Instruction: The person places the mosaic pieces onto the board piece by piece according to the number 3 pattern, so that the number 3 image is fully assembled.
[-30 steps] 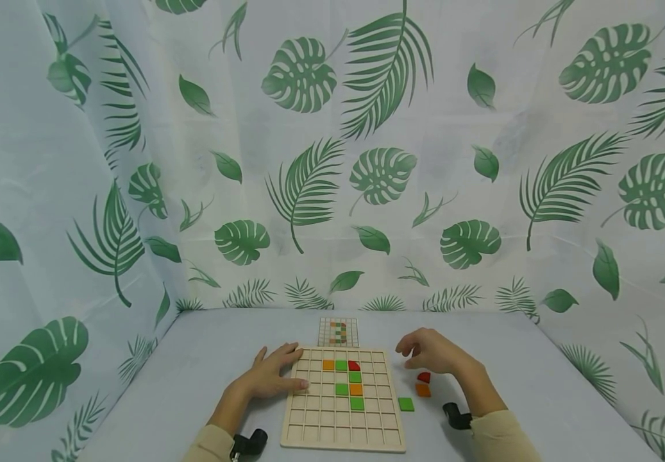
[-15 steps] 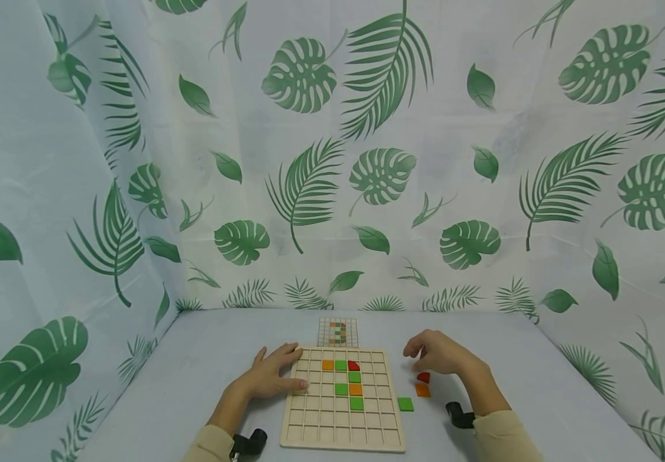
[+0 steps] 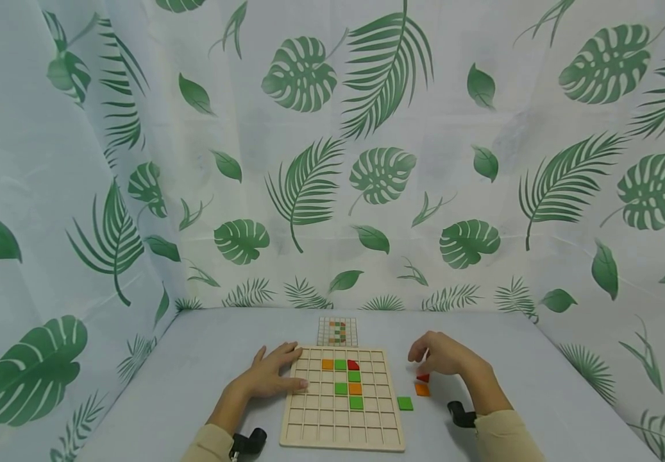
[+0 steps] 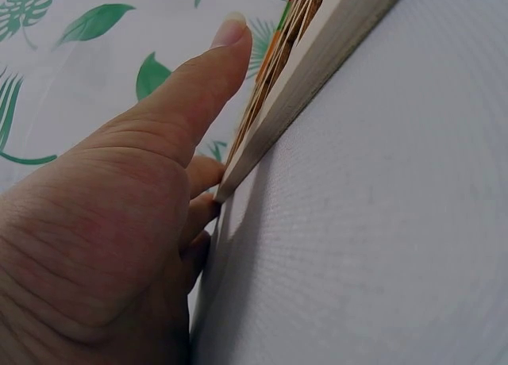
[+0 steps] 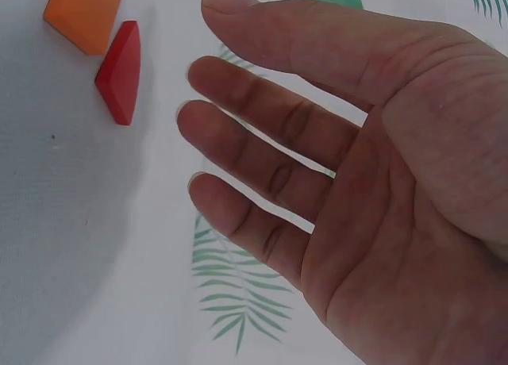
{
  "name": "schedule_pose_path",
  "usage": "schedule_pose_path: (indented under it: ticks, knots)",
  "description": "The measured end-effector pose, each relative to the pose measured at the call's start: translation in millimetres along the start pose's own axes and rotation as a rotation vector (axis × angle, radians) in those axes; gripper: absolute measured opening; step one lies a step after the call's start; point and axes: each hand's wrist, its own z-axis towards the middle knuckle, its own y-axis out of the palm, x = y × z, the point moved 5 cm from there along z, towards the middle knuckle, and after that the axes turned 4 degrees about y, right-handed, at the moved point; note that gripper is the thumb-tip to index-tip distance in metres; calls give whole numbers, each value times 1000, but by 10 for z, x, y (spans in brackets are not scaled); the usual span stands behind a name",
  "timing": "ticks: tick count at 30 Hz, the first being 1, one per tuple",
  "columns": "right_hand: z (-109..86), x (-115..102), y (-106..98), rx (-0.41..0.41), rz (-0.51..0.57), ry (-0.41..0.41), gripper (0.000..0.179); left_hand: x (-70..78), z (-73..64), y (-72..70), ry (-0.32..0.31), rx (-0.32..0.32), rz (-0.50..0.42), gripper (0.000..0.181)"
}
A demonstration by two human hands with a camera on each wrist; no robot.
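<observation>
A wooden grid board (image 3: 315,436) lies on the table, with several green and orange squares and one red quarter-round tile (image 3: 353,365) in its cells. My left hand (image 3: 271,375) rests along the board's left edge, fingers spread, thumb over the rim; the left wrist view shows the thumb (image 4: 198,83) extended beside the board's side. My right hand (image 3: 443,354) hovers right of the board, close over a loose red tile (image 3: 422,378), which it partly covers from the head. In the right wrist view its fingers (image 5: 238,143) are loosely bent around nothing, and the red tile (image 5: 121,75) lies apart from them.
Near the right hand lie a loose orange tile (image 3: 422,389) and a green square tile (image 3: 405,403). Behind the board is a small pattern card (image 3: 325,332) with a coloured grid. A leaf-printed curtain (image 3: 320,212) hangs at the table's back and sides.
My right hand has moved right and slightly toward me, from beside the board to over the loose red tile. The left hand and the tiles stay in place.
</observation>
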Motion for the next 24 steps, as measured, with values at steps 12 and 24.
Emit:
schedule_pose_path:
  ticks: [12,24]
  knots:
    - [33,79,40,16,-48,13,19,-3,2,10,0,-3,-14,92]
    - [52,58,114,-5,-82,8,22,-13,9,10,2,-7,-6,91]
